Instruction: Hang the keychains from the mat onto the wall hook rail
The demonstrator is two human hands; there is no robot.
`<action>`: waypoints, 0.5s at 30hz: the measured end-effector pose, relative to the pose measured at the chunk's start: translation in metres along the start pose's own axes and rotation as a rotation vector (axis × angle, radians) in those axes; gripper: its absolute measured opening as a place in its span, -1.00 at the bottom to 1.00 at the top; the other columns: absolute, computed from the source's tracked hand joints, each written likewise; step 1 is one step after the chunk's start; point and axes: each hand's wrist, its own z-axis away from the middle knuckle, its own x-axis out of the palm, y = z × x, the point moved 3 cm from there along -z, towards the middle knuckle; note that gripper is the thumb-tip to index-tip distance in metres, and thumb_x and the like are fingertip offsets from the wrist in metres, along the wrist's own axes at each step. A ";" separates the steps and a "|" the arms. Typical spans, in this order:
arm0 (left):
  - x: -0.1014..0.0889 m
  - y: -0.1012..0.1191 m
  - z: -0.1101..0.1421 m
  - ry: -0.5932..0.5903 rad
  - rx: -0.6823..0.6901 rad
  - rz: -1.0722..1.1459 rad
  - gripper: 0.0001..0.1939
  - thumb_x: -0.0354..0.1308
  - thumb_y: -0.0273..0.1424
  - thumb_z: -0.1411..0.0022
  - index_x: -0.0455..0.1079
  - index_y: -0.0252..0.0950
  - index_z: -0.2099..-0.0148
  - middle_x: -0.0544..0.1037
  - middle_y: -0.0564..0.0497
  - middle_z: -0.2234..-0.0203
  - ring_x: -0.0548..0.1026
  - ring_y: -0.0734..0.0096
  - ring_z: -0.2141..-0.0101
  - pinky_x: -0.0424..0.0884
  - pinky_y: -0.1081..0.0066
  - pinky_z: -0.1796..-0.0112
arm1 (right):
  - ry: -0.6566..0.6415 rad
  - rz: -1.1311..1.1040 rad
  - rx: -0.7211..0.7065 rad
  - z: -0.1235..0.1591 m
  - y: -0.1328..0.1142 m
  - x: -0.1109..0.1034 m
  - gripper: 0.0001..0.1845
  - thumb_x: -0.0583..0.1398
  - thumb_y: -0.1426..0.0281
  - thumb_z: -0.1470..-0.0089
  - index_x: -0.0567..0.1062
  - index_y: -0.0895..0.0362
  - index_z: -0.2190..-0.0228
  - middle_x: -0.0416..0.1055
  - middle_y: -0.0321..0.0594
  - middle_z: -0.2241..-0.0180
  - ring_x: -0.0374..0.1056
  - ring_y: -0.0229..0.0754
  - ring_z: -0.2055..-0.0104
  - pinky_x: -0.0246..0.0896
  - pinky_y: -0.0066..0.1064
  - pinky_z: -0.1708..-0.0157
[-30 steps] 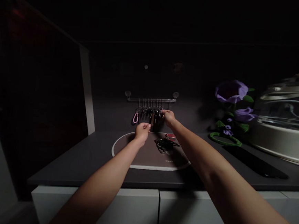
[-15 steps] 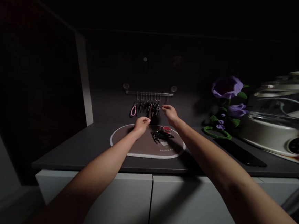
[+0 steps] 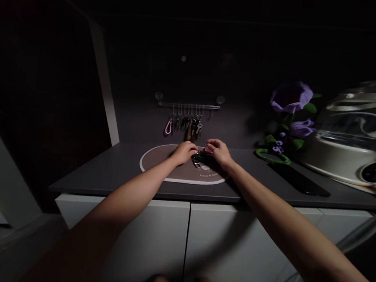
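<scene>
A bunch of keys with a red tag [image 3: 201, 157] lies on an oval brown mat [image 3: 160, 167] on a dark counter. My left hand [image 3: 185, 151] rests at the bunch's left side with its fingers curled onto it. My right hand [image 3: 219, 152] lies over the bunch's right side, fingers bent down on the keys. On the wall behind, a rail with hooks [image 3: 188, 106] carries several key sets [image 3: 191, 126] and a pink carabiner [image 3: 168, 127].
Purple artificial flowers with a green loop [image 3: 287, 118] stand right of the mat. A flat black slab [image 3: 298, 179] lies beside them. A white appliance with a clear lid [image 3: 357, 137] fills the far right. White cabinet doors [image 3: 193, 241] sit below the counter edge.
My right hand has left the keys hanging on the rail and come down to the bunch on the mat. My left hand has moved right onto the same bunch. The view has dropped lower.
</scene>
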 end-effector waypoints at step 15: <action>0.014 -0.001 -0.003 -0.130 0.047 -0.335 -0.81 -0.01 -0.42 -0.17 0.44 -0.26 0.27 0.44 -0.04 0.32 0.37 0.34 0.23 0.26 0.39 0.20 | -0.125 0.632 -0.221 0.001 -0.006 0.007 -0.76 0.06 0.53 0.08 0.50 0.19 0.37 0.46 -0.13 0.31 0.32 -0.23 0.29 0.15 -0.44 0.21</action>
